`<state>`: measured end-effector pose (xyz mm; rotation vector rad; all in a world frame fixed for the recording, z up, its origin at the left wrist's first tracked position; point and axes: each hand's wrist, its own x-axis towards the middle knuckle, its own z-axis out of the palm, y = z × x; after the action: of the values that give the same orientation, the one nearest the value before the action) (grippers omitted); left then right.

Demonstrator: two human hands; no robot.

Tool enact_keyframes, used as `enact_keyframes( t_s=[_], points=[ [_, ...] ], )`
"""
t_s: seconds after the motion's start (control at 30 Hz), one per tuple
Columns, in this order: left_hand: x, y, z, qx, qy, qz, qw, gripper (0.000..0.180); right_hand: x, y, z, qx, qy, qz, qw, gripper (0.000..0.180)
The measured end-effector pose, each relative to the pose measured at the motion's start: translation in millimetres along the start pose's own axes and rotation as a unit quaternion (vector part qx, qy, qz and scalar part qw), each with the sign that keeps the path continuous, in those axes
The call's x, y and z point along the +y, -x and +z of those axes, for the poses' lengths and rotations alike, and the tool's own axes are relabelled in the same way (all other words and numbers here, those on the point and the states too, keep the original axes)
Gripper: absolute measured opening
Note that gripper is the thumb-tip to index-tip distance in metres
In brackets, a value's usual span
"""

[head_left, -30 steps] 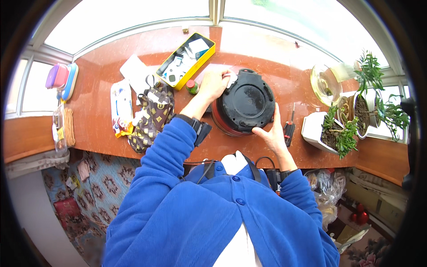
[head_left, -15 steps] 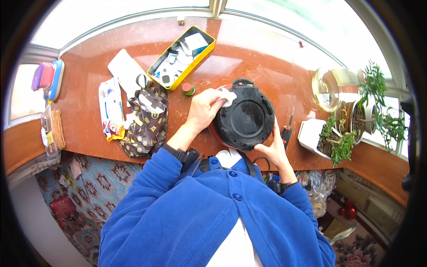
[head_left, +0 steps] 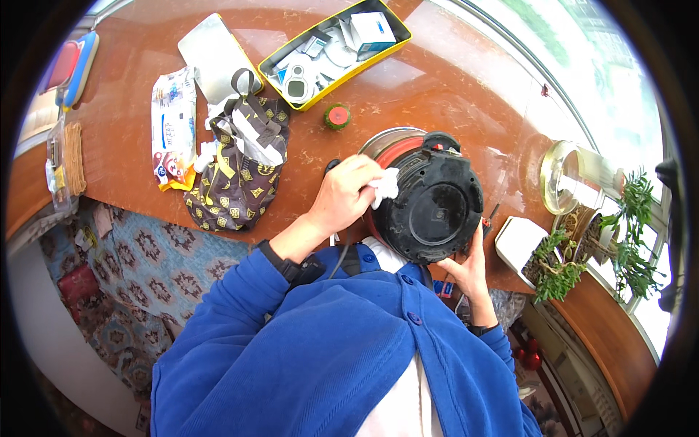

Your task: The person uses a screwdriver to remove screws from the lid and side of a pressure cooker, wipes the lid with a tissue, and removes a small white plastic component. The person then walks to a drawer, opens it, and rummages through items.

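- Centrally, a round red-and-black appliance (head_left: 439, 213) is held tilted between both hands at the near edge of the reddish-brown table (head_left: 429, 91), before the person's chest, its black underside turned upward and toward the wearer (whether any part of it rests on the tabletop cannot be told).
- At its left side, the left hand (head_left: 348, 191) pinches a crumpled white wad (head_left: 385, 187) in closed fingertips, right beside the black base.
- At its lower right, the right hand (head_left: 472, 274) grips the edge of the base, thumb set wide of the fingers, which are partly hidden.
- Beyond the left hand stands a small green jar (head_left: 337, 116) with a red lid; past that lies a yellow-edged box (head_left: 357, 75) of mostly white items.
- Farther left, a dark patterned bag (head_left: 251, 186) slumps beside a white-and-orange packet (head_left: 173, 131), with a pale flat panel (head_left: 216, 58) behind them.
- Off to the right, a white planter (head_left: 517, 246) with green plants (head_left: 557, 271) sits near a round glass bowl (head_left: 547, 182).
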<state>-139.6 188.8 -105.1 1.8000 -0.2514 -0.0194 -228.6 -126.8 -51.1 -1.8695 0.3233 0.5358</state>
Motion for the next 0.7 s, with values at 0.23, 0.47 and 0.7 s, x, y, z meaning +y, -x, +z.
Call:
enact_keyframes(
  t_s=[0.23,0.47,0.7],
  points=[
    [-11.7,-91.5,26.6,-0.069,-0.009,0.052,0.996,0.025,-0.6,-0.6,3.4,0.012,-0.001,-0.019,1.0,0.136],
    [13.5,-79.2,21.3,-0.062,0.112,-0.01,0.992,0.011,2.1,-2.4,8.3,0.032,0.009,-0.056,0.998,0.134],
    [30.0,-77.3,6.6,-0.122,-0.037,0.06,0.99,0.008,0.1,-3.2,9.2,0.043,0.02,-0.076,0.996,0.132]
  ],
)
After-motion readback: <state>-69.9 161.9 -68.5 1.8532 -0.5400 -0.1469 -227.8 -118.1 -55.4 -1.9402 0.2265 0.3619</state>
